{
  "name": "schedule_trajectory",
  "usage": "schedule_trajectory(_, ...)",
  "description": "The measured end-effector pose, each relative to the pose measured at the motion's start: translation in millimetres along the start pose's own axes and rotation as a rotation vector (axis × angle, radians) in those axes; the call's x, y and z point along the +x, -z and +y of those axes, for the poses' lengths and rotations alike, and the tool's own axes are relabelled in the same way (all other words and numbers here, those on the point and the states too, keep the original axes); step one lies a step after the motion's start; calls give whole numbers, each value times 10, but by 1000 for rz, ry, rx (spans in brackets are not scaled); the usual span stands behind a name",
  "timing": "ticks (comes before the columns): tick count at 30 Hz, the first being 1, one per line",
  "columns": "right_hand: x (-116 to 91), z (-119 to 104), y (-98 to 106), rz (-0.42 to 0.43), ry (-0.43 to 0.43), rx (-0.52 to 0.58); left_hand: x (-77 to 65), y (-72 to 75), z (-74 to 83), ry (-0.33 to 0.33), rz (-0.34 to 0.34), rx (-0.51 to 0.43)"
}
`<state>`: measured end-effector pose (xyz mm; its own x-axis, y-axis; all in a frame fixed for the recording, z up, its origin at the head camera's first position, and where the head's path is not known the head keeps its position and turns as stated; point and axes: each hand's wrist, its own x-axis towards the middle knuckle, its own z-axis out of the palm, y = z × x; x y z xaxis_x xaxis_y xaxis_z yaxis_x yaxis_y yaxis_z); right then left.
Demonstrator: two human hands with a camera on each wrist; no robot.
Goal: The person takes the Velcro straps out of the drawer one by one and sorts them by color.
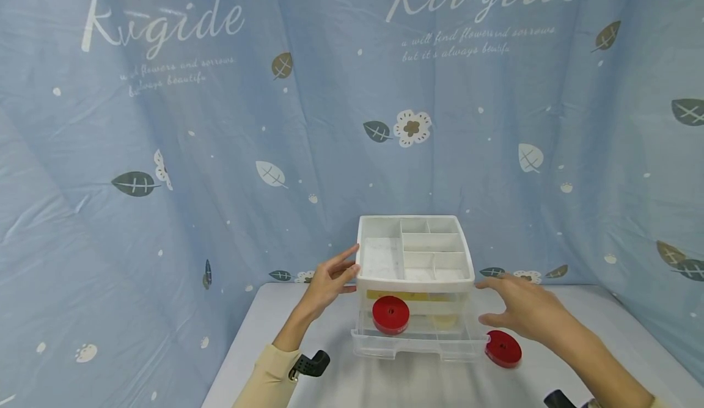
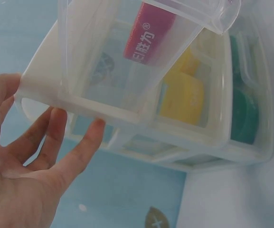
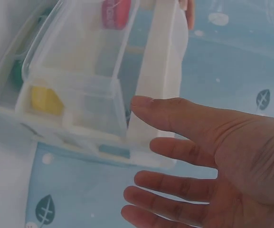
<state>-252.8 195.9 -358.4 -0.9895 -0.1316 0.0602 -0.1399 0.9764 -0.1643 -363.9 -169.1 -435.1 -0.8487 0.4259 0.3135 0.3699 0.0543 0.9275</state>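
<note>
A white plastic drawer box (image 1: pixel 415 286) with a divided top tray stands on the table. Its clear upper drawer (image 1: pixel 418 348) is pulled out toward me and holds a red tape roll (image 1: pixel 391 315) at its left side. My left hand (image 1: pixel 330 283) rests its spread fingertips on the box's left side. My right hand (image 1: pixel 530 307) is held beside the right side with fingers apart and nothing in them; in the right wrist view the thumb overlaps the box's edge, and contact is unclear. A second red tape roll (image 1: pixel 503 349) lies on the table below that hand.
Yellow things (image 2: pixel 182 97) show in a lower drawer, and a green round thing (image 2: pixel 243 116) in the lowest one. The white table (image 1: pixel 330 371) ends against a blue patterned curtain (image 1: pixel 330 121) behind the box.
</note>
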Motion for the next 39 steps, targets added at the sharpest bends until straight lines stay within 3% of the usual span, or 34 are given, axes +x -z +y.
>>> schedule_trajectory(10, -5, -139, -6, 17, 28, 1, -2, -7, 16, 31, 15, -4)
schedule_trajectory(39, 60, -604, -81, 37, 131, 62, 1, 6, -11, 14, 4, 5)
